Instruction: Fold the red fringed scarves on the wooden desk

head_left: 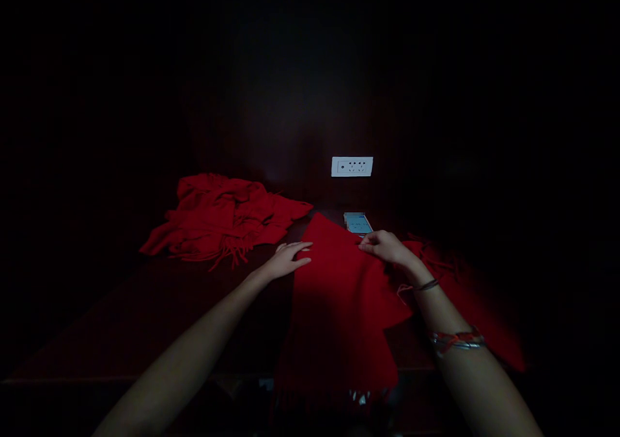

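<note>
A red fringed scarf [334,308] lies in front of me, with its fringed end hanging over the table's front edge. My left hand [289,260] rests at the scarf's left edge, fingers stretched out and thumb apart. At the upper right edge of the cloth, my right hand [385,246] has its fingertips closed in a pinch on the fabric. Part of the scarf sticks out to the right, under my right forearm.
A heap of red scarves [227,214] lies at the back left. More red cloth [479,314] spreads to the right, beyond my right arm. Behind the scarf is a phone with a lit screen [357,223]. A white socket panel [352,166] is on the dark wall.
</note>
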